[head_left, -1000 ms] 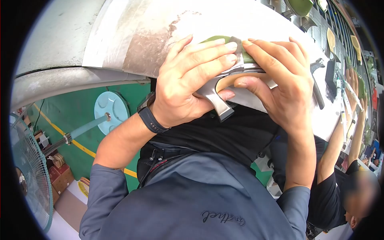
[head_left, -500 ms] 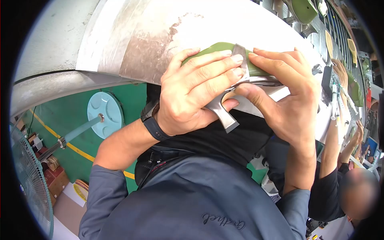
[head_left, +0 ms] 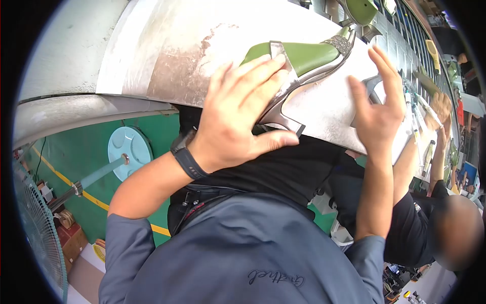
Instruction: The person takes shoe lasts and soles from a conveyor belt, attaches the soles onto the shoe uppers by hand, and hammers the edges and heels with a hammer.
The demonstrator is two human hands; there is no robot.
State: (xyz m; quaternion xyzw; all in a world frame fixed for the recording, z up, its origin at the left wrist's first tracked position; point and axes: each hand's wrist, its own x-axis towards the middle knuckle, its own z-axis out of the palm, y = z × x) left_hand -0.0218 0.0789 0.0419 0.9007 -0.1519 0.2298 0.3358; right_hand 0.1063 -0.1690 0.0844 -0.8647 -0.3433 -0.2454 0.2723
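Note:
A high-heeled shoe (head_left: 286, 103) with a dark strap and a glittery toe band lies on its side on the metal worktop (head_left: 174, 71). A green shoe last (head_left: 311, 57) fills it. My left hand (head_left: 238, 114) holds the shoe at its back end, fingers across the strap and last, thumb by the heel. The heel points toward my body, near the table's edge. To the right, apart from the shoe, my right hand (head_left: 377, 109) is open with thumb and fingers spread, slightly blurred. A dark, glossy object (head_left: 373, 86), partly hidden, lies behind it.
Another green last in a shoe (head_left: 362, 11) stands at the far right. Tube-like tools (head_left: 422, 111) lie near a co-worker's hands (head_left: 439, 109). A co-worker in dark clothes (head_left: 412, 228) sits at right. At left are a fan (head_left: 38, 218) and a light-blue round stool base (head_left: 130, 152).
My right hand has let go of the shoe and moved right and up, opening. More of the shoe's front now shows. My left hand stays on it, thumb shifted to the heel's near side.

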